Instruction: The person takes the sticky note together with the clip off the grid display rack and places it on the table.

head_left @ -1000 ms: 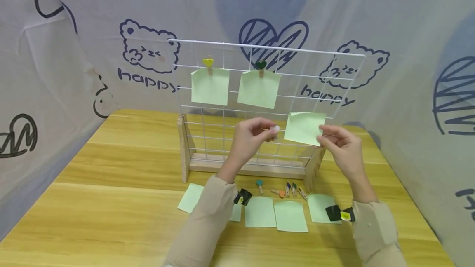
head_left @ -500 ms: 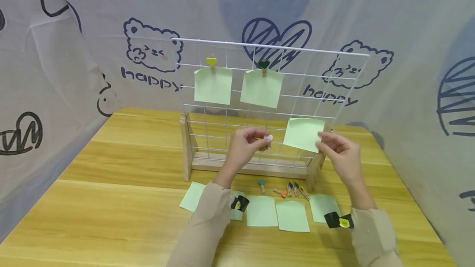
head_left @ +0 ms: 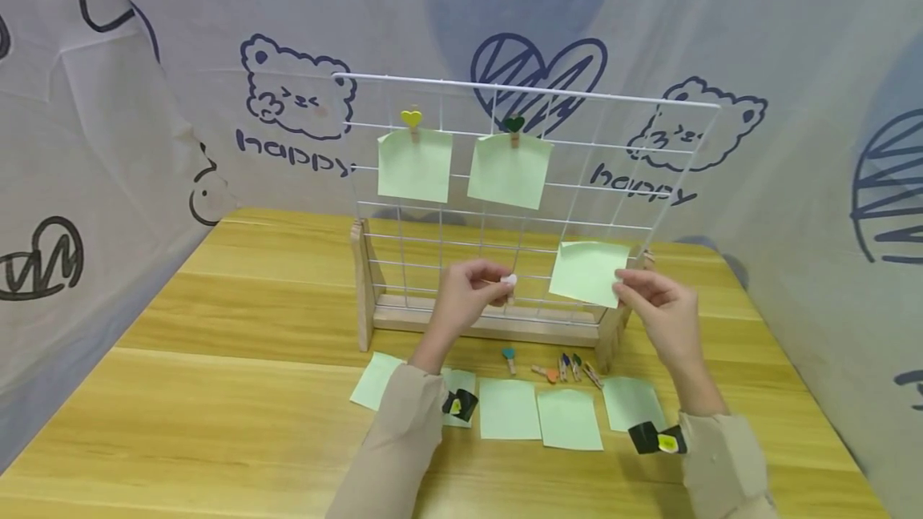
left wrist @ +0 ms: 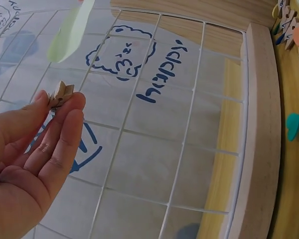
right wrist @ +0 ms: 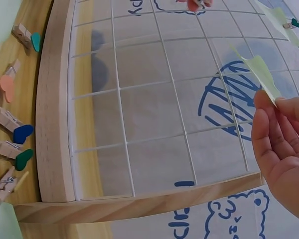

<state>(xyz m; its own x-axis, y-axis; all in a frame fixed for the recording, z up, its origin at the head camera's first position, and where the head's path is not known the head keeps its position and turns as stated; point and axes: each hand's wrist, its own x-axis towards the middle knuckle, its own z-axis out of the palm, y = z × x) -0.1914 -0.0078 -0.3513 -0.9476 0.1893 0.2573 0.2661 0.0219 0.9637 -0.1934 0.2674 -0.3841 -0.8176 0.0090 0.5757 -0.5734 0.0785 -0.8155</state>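
Observation:
My left hand (head_left: 465,295) pinches a small wooden clothespin (left wrist: 61,94) with a white heart (head_left: 509,279) between thumb and fingertips. My right hand (head_left: 662,311) pinches the right edge of a pale green paper square (head_left: 590,272), held in front of the lower right of the white wire grid (head_left: 461,243). In the right wrist view that paper (right wrist: 263,74) bends away from the fingertips. Two similar green papers hang on the upper grid, one under a yellow heart clothespin (head_left: 412,120), the other under a dark green heart clothespin (head_left: 514,126).
The grid stands in a wooden base (head_left: 476,328). In front lie a teal heart clothespin (head_left: 509,359), an orange heart clothespin (head_left: 548,374) and several more clothespins. Several green papers (head_left: 508,410) lie in a row nearer the person. A printed cloth (head_left: 180,46) hangs behind the table.
Both hands have moved down across the grid, the left one slightly leftward too. The green paper has come down with the right hand. Both grips stay the same.

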